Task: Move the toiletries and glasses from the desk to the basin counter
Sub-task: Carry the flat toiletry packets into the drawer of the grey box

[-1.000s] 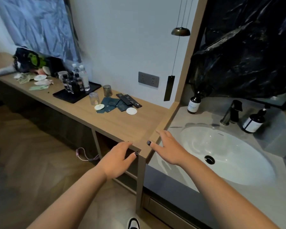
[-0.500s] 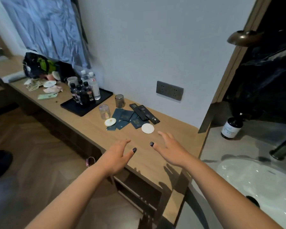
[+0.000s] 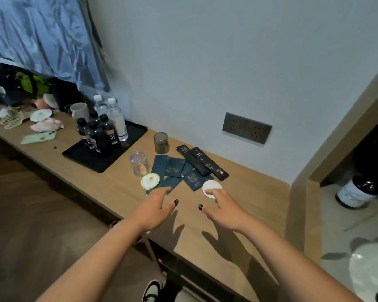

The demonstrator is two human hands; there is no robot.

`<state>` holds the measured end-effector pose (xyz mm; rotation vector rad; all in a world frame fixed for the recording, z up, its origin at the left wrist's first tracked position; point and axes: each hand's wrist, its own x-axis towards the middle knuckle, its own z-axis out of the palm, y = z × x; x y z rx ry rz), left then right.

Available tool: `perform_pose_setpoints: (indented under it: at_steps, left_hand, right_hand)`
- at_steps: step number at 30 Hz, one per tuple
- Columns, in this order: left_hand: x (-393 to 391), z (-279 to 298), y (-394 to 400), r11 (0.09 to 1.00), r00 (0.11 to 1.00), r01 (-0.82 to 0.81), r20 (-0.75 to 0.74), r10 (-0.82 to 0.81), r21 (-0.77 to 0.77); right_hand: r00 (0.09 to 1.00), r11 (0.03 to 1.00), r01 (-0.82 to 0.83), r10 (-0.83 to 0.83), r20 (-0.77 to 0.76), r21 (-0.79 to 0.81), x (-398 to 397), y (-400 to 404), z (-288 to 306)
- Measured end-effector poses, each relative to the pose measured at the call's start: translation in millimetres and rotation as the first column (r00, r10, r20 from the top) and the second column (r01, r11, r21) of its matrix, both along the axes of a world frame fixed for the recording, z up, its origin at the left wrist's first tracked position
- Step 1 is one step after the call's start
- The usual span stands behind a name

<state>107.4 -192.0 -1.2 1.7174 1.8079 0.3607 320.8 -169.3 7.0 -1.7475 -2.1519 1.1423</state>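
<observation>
Both hands, left hand (image 3: 155,211) and right hand (image 3: 224,209), reach palm-down, fingers relaxed and grasping nothing, toward dark toiletry packets (image 3: 179,173) near the desk's (image 3: 249,192) back edge.

glass (image 3: 139,164) left of sachets (image 3: 176,172), tray (image 3: 90,156) further left

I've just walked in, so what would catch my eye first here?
Two bare hands reach over the wooden desk, the left hand and right hand both open above a fan of dark toiletry packets. A clear glass and a smoky glass stand just behind them, beside a black tray of bottles.
</observation>
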Motion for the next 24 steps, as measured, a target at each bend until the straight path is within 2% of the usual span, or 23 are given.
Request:
perform_pose_setpoints:
  at_steps: [8,13,19,21,24]
  left_hand:
    - [-77.5,-41.1,111.9,0.996,0.996,0.071,0.063,-0.068,-0.057]
    - [-93.3,-71.8,168.1,0.988,0.993,0.082,0.100,-0.070,-0.128]
    - [-83.7,-114.4,210.1,0.989,0.995,0.096,-0.008,-0.097,-0.111]
    - [-78.8,-122.5,216.1,0.993,0.991,0.100,-0.079,-0.105,-0.064]
    - [-75.6,-129.9,222.5,0.989,0.989,0.018,-0.145,-0.040,-0.148]
  right_hand:
    - [0.972,0.963,0.234,-0.233,0.022,-0.131,-76.2,78.4,-37.8]
    - [0.917,0.898,0.397,-0.396,0.044,-0.191,-104.0,118.7,-65.1]
    - [0.757,0.719,0.633,-0.652,0.038,-0.286,-114.4,153.2,-94.3]
    - [0.701,0.664,0.698,-0.710,0.067,-0.268,-113.9,163.2,-99.9]
    - [0.613,0.585,0.783,-0.784,0.099,-0.212,-113.6,176.6,-107.4]
